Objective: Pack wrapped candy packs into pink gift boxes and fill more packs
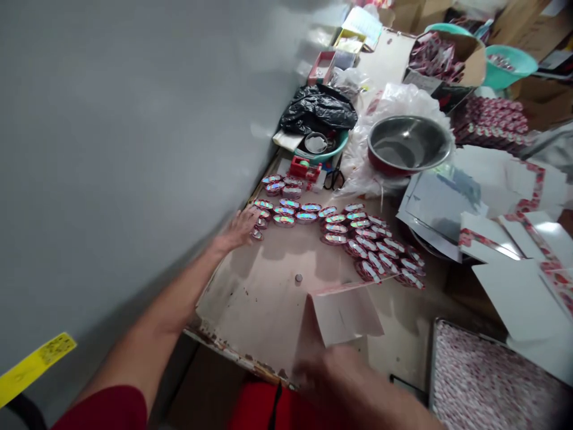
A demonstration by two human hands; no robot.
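Note:
My left hand point(238, 228) reaches out along the grey wall, fingers spread flat, and touches the leftmost of the small round tins point(262, 216) with shiny foil lids. Several more tins point(358, 236) lie in rows across the worn table top point(264, 298). My right hand point(329, 373) is low at the table's near edge, blurred by motion, beside a small open white carton point(344, 313) with a red printed edge. I cannot make out its fingers or whether they grip the carton.
A steel bowl point(409, 143) sits on plastic behind the tins. Flat white cartons point(514, 239) are piled at the right. A tray of patterned items point(487, 382) is at the near right. A black bag point(319, 109) and a red tape dispenser point(304, 167) stand by the wall.

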